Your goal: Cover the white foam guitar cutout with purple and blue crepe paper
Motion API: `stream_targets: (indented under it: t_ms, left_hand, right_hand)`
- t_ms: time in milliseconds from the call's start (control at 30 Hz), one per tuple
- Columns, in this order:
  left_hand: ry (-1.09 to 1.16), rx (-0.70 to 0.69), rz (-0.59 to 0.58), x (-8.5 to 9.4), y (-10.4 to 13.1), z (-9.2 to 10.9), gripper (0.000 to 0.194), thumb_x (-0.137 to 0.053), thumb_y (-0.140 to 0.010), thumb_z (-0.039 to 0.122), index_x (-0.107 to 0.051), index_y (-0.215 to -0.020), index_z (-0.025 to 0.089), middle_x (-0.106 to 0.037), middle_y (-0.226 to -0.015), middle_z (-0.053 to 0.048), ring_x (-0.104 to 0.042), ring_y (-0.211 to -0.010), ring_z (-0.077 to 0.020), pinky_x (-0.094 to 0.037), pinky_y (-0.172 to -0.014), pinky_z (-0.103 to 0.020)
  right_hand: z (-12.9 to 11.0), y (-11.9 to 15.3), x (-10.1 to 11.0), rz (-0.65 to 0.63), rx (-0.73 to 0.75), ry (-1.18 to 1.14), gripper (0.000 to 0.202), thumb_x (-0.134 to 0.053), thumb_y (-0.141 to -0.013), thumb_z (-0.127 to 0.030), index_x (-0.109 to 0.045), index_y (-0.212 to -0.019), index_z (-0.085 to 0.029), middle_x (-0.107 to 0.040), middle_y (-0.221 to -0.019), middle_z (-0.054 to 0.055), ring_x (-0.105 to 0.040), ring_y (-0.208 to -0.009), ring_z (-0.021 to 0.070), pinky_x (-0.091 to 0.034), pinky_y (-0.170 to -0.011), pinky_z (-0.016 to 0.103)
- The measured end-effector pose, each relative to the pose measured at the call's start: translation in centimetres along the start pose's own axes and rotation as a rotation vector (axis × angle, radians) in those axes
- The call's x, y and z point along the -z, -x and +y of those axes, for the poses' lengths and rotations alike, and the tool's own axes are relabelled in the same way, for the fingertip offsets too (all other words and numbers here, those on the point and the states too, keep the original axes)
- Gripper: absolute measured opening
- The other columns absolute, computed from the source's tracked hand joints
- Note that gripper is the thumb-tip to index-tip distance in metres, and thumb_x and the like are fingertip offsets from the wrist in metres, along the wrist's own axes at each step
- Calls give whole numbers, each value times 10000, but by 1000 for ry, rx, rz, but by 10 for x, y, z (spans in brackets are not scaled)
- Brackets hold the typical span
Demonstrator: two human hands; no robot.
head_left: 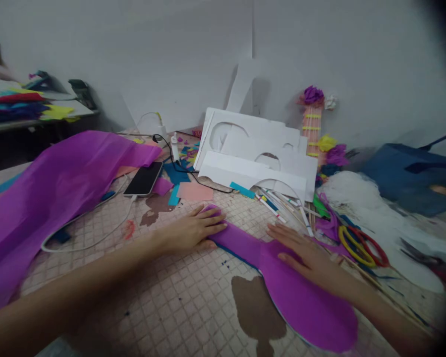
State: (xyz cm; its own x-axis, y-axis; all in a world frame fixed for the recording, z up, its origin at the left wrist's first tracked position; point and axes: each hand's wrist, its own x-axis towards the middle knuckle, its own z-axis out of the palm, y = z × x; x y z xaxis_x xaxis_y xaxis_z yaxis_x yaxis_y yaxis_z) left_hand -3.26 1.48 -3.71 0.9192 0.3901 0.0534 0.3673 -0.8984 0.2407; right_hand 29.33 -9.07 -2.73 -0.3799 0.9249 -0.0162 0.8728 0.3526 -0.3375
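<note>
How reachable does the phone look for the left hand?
Probably yes: the left hand rests on the purple shape, and nothing seems to stand between that hand and the phone.

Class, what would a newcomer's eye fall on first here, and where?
Probably the flat, purple, paddle-shaped piece with a blue edge, right of centre in front, with the left hand at its narrow end and the right hand over its wide part. Next, the large, creased purple sheet along the left, then the white boards with curved cut-outs behind.
</note>
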Motion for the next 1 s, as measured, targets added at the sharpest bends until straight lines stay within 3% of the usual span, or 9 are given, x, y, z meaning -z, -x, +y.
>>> stream_targets:
  t_ms: [100, 267, 567, 667, 800, 1000]
  left_hand:
    - [-53, 19, -45, -2, 5, 0, 541, -372, -970, 450, -304, -1463, 238, -313, -1532, -86, -173, -1443, -261, -88, -1160, -494]
    - [-95, 27, -42, -9, 7, -4, 543, -359, -975, 444, -274, -1473, 244, -237, -1561, -79, -120, -1453, -258, -115, -1159, -483]
    - [-83, 24, 38, -14, 20, -4, 556, -404, -964, 424, -241, -1478, 285, -153, -1582, -71, -87, -1456, -272, -130, -1153, -516]
    - [-15, 95, 162, -12, 26, -5, 568, -395, -967, 374, -222, -1488, 228, -241, -1557, -109, -171, -1443, -271, -179, -1153, -506]
    - [101, 268, 378, -12, 30, -9, 465, -357, -972, 283, -361, -1426, 183, -444, -1451, -123, -395, -1349, -234, -345, -1109, -424]
    - [115, 264, 432, -13, 31, -7, 386, -387, -961, 228, -522, -1309, 132, -553, -1357, -113, -483, -1281, -220, -380, -1103, -368]
  right_hand:
    - [-3, 22, -11, -69, 15, 132, 565, -426, -943, -474, -317, -1466, -290, -276, -1552, 47, -158, -1440, 290, -179, -1123, 624]
    - [-10, 40, -24, -78, 78, 223, 603, -405, -958, -437, -151, -1499, -356, -216, -1571, 21, -129, -1443, 288, -204, -1100, 654]
    - [-7, 46, -35, -9, 133, 331, 649, -417, -955, -420, -99, -1511, -318, -187, -1582, 35, -97, -1449, 304, -210, -1094, 665]
    - [-6, 49, -37, 10, 177, 363, 680, -438, -937, -441, -115, -1515, -288, -173, -1587, 46, -85, -1448, 327, -157, -1106, 666]
    - [-7, 50, -40, -5, 224, 361, 712, -466, -910, -484, -151, -1513, -273, -151, -1593, 48, -67, -1446, 349, -60, -1126, 645]
    - [-9, 47, -43, 16, 234, 343, 704, -476, -908, -475, -166, -1510, -280, -194, -1581, 58, -115, -1440, 352, -100, -1114, 658]
